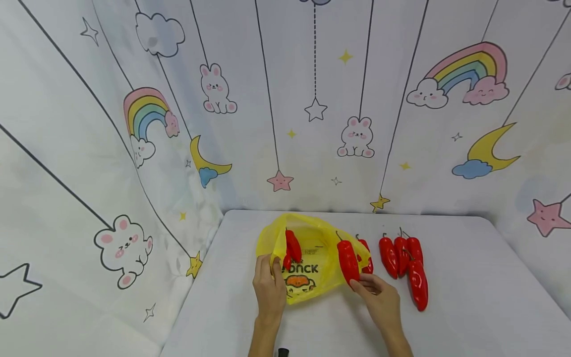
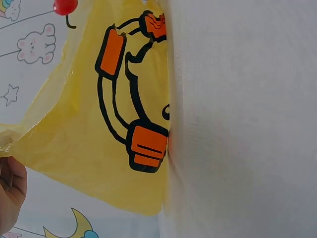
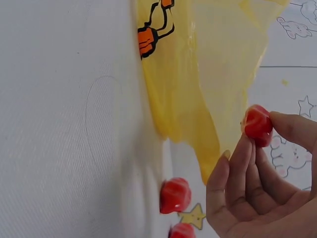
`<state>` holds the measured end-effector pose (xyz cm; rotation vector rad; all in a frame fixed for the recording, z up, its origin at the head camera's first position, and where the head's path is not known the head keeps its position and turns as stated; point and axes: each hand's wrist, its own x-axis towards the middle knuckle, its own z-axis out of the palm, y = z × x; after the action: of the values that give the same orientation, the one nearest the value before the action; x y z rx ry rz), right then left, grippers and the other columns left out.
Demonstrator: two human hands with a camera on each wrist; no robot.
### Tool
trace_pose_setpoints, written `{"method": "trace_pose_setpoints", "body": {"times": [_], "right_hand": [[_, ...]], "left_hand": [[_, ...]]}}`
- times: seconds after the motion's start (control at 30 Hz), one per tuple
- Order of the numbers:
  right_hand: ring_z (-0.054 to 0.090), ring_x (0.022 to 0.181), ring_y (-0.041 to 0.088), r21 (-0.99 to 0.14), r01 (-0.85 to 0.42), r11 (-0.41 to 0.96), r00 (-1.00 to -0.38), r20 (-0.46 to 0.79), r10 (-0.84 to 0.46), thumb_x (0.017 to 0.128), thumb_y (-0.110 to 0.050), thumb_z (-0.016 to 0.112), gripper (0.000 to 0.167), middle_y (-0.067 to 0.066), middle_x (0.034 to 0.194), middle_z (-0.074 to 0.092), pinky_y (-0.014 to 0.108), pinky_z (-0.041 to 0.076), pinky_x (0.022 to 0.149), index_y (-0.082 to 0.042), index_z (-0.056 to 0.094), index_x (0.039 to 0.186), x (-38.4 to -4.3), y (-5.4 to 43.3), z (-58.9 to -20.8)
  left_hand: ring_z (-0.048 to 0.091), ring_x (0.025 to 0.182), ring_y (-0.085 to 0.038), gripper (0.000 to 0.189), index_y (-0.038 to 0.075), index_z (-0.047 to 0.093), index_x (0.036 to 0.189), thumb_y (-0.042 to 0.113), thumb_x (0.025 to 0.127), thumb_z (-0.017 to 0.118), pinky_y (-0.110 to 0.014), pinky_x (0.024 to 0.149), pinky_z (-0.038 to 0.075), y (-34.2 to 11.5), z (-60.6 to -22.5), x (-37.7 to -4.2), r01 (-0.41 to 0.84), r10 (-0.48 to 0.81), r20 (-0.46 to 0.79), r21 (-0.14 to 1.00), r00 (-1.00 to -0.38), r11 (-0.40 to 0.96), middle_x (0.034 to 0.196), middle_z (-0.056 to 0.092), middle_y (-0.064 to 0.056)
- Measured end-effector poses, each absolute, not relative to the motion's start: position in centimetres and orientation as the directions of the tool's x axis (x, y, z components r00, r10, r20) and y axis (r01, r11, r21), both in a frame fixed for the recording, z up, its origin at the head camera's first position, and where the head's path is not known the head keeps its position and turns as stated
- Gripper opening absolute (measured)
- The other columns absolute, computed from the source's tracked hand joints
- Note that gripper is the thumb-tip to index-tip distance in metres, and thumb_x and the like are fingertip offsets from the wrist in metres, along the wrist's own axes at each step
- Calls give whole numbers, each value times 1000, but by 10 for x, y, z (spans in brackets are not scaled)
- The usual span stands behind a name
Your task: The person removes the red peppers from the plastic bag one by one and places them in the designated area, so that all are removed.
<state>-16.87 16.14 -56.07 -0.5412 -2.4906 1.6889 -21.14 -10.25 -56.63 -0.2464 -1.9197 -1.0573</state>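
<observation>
1. Left hand (image 1: pixel 270 285) pinched one yellow bag (image 1: pixel 329 265) at eight o'clock.
2. Right hand (image 1: pixel 380 300) pinched one red pepper (image 1: pixel 348 261) at the bag's three o'clock.
3. Two inner peppers (image 1: pixel 293 246) showed; four loose peppers (image 1: pixel 401 258) lay beyond three o'clock.

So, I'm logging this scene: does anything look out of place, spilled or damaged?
One oddity: a small dark object at the head view's bottom edge, beside the left forearm, unlike the red peppers and yellow bag; too cropped to identify. Nothing appears spilled or damaged.
</observation>
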Motion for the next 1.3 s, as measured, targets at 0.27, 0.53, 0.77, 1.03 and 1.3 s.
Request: {"method": "trace_pose_setpoints", "body": {"times": [0.27, 0.53, 0.77, 1.03, 1.3], "right_hand": [[67, 103, 26, -910, 253, 328, -922, -125, 365, 83, -61, 81, 70, 13, 122, 73, 20, 56, 74, -9, 71, 128, -164, 172, -562], [67, 103, 25, -911, 263, 318, -915, -130, 382, 83, -65, 79, 73, 12, 121, 73, 19, 55, 73, -9, 70, 129, -162, 179, -567], [67, 101, 24, -910, 266, 318, -915, -134, 381, 85, -60, 80, 68, 12, 120, 74, 20, 55, 74, -8, 70, 128, -157, 183, -565], [69, 99, 22, -906, 262, 332, -924, -137, 356, 82, -61, 82, 72, 12, 121, 74, 20, 56, 74, -7, 70, 128, -151, 189, -562], [70, 101, 23, -905, 250, 344, -936, -136, 325, 80, -64, 82, 77, 12, 122, 74, 21, 57, 74, -7, 70, 130, -148, 194, -564]], "left_hand": [[52, 78, -8, 9, 2, 67, 108, -2, 101, 63, -14, 64, 47, -102, -566, -210, 540, -227, 782, 578, -580, 612, 98, 60, -3], [52, 79, -8, 8, 2, 66, 109, 0, 103, 62, -13, 65, 47, -102, -566, -211, 538, -220, 776, 582, -591, 610, 98, 59, -4], [52, 78, -8, 10, 1, 67, 108, -4, 100, 64, -13, 65, 47, -101, -567, -211, 551, -216, 794, 562, -568, 617, 97, 60, -4], [54, 80, -9, 11, 1, 67, 108, -4, 99, 65, -13, 68, 49, -100, -566, -210, 541, -219, 785, 572, -580, 617, 98, 60, -3], [54, 79, -9, 10, 1, 66, 108, -5, 99, 64, -13, 66, 50, -99, -566, -211, 547, -210, 791, 563, -575, 620, 97, 60, -4]]}}
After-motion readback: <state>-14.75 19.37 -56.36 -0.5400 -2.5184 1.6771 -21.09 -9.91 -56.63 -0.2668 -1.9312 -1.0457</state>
